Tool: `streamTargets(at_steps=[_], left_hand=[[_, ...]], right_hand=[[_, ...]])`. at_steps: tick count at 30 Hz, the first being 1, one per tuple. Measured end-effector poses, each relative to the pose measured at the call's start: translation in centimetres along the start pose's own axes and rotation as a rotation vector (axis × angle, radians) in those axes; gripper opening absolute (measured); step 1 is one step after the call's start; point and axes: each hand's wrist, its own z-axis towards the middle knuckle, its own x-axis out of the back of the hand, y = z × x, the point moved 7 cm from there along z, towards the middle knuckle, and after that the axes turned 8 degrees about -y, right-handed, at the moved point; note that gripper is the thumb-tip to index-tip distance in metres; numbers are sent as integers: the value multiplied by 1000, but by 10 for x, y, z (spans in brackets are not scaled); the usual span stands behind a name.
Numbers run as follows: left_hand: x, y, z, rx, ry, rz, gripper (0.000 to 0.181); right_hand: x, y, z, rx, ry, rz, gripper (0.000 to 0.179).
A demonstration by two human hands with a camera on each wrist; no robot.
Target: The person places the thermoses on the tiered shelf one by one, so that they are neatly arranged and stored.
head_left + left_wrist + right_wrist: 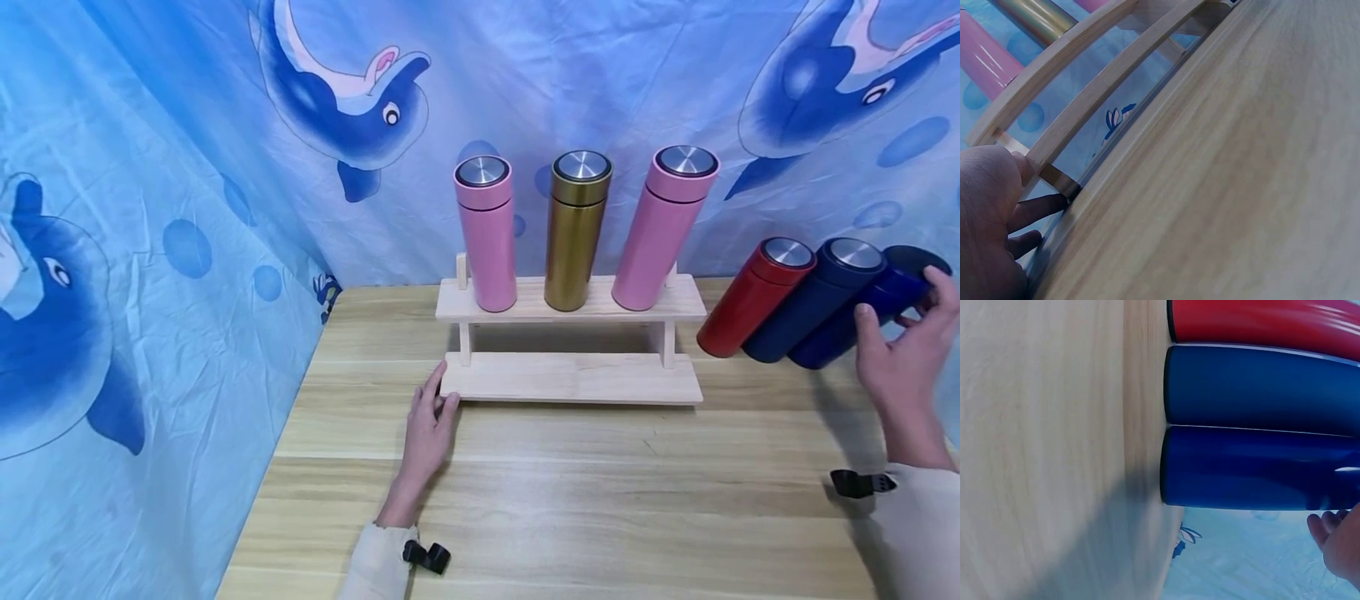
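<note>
My left hand holds the front left corner of a two-tier wooden stand, thumb at the front edge and fingers along the end. On the upper tier stand two pink vacuum flasks with a gold one between them. Over at the right, my right hand has its thumb and fingers about the upper part of a dark blue flask. That flask stands beside a navy flask and a red flask. In the right wrist view, fingertips show right at its side.
A wood-grain table carries everything. Behind and to the left hangs a blue curtain printed with dolphins. The lower tier of the stand is bare wood.
</note>
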Motion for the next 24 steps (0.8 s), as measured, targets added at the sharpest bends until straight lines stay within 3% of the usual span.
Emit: streamTargets(at_steps=[5,12,24], left_hand=[[0,1,0,-17,-1,3,60],[0,0,1,-28,-1,8,61],[0,0,1,-45,-4,6,61]], right_hand=[[-4,1,0,-7,10,-7,55],[-6,4,-3,-87,29,-45,51],[-8,-1,-6,-85,42,-76,46]])
